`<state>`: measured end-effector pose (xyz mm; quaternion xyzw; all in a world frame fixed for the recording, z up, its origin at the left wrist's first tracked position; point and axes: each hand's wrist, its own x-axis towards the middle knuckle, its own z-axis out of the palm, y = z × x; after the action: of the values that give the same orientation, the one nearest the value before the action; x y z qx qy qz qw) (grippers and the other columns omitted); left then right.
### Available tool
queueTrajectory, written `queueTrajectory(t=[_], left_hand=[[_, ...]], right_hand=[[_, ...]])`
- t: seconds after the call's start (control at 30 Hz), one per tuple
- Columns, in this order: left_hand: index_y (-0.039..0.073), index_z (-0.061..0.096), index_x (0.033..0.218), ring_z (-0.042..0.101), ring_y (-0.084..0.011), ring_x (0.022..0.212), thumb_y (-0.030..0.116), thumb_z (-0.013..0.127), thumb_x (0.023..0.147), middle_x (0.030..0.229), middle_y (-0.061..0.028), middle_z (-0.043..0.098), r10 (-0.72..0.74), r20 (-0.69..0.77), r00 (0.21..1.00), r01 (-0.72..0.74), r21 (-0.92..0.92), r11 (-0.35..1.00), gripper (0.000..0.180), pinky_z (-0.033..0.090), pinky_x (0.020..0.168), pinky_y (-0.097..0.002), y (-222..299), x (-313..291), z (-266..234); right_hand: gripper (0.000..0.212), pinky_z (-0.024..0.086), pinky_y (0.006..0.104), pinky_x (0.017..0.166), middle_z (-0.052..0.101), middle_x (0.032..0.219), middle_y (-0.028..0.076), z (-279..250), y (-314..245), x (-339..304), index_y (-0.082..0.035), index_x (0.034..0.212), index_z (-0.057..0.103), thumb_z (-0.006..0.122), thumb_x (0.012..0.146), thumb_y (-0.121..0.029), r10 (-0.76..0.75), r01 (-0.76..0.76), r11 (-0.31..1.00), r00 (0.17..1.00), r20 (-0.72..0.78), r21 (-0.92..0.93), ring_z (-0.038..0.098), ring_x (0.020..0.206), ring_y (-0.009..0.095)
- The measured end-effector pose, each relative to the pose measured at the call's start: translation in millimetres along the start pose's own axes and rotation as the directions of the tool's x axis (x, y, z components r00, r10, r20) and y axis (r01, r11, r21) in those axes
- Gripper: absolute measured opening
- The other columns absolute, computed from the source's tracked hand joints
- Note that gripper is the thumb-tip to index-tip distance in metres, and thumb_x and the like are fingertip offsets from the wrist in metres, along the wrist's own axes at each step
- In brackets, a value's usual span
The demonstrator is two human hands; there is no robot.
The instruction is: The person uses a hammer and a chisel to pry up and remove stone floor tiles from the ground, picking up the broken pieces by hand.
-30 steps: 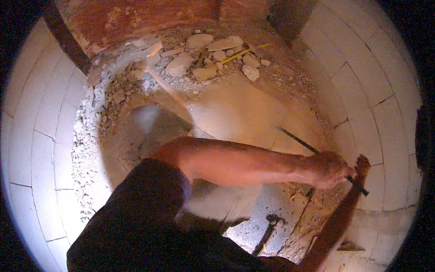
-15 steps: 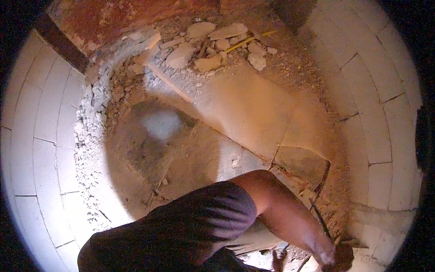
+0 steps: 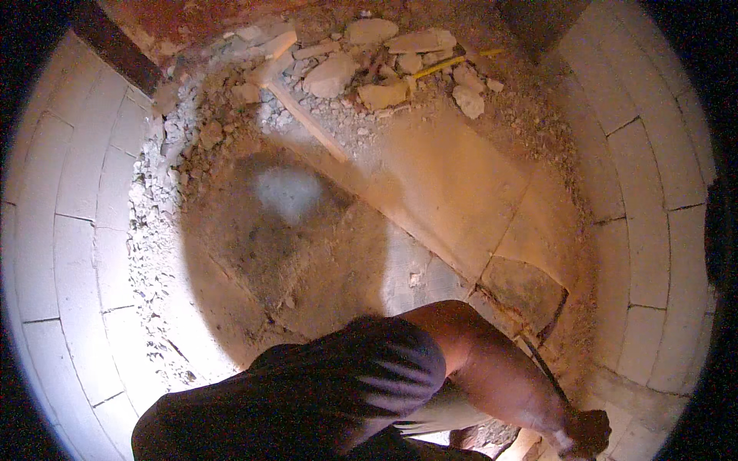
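My left arm, in a dark sleeve (image 3: 307, 392), comes up from the lower left, bends at the elbow and reaches down to the lower right. At its end my left hand (image 3: 590, 434) is closed around a thin dark bar (image 3: 546, 370), which slants up and left from the fist. The bar's upper end meets the floor near a broken joint beside a loose-looking slab piece (image 3: 526, 288). My fingers are seen from the back, so the grip is partly hidden. My right hand is out of view. Below the forearm, a patch of pale cloth (image 3: 442, 411) shows.
Broken stone chunks (image 3: 330, 74) and rubble lie along the far wall, with a yellow strip (image 3: 446, 65) and a wooden batten (image 3: 307, 123). Dusty slabs (image 3: 446, 184) cover the floor. Pale block walls (image 3: 653, 184) curve up at both sides; gravel (image 3: 154, 230) lines the left one.
The view has shifted, so the floor and rubble sit slightly further right and lower. My left hand shows a little further right and higher, still gripping the bar, more of which now shows.
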<state>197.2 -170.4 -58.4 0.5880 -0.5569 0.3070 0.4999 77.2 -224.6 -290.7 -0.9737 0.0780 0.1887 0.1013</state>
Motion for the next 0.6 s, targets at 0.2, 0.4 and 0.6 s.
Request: queueTrajectory(t=[0.2,0.4,0.6], left_hand=[[0.011,0.074,0.072,0.068,-0.0345,0.07,0.045,0.064,0.083,0.072,-0.0136,0.071,-0.393,0.449,0.802,0.499,-0.142,0.855,0.037,0.054,0.064,-0.0455,25,11,-58],[0.009,0.074,0.079,0.07,-0.0335,0.077,0.042,0.063,0.083,0.08,-0.0162,0.071,-0.301,0.484,0.822,0.449,-0.225,0.865,0.036,0.055,0.068,-0.0473,46,14,-84],[0.009,0.075,0.087,0.071,-0.0302,0.088,0.026,0.06,0.084,0.091,-0.0122,0.075,-0.351,0.604,0.716,0.457,-0.025,0.889,0.023,0.057,0.073,-0.0453,-6,28,-101]], right_hand=[[0.024,0.053,0.051,0.078,0.069,0.1,0.022,-4,37,-47,-0.001,0.107,0.063,0.061,0.09,-0.018,0.014,-0.012,0.999,0.999,0.051,-0.034,0.065,0.094,0.044],[0.025,0.053,0.0523,0.078,0.069,0.099,0.023,-7,50,-47,-0.002,0.107,0.062,0.061,0.09,-0.019,-0.037,0.043,0.996,0.997,0.067,-0.084,0.065,0.094,0.045],[0.035,0.053,0.0551,0.075,0.068,0.097,0.024,12,44,-46,-0.008,0.114,0.061,0.059,0.09,-0.033,-0.095,0.094,0.994,0.995,-0.015,-0.055,0.066,0.089,0.045]])
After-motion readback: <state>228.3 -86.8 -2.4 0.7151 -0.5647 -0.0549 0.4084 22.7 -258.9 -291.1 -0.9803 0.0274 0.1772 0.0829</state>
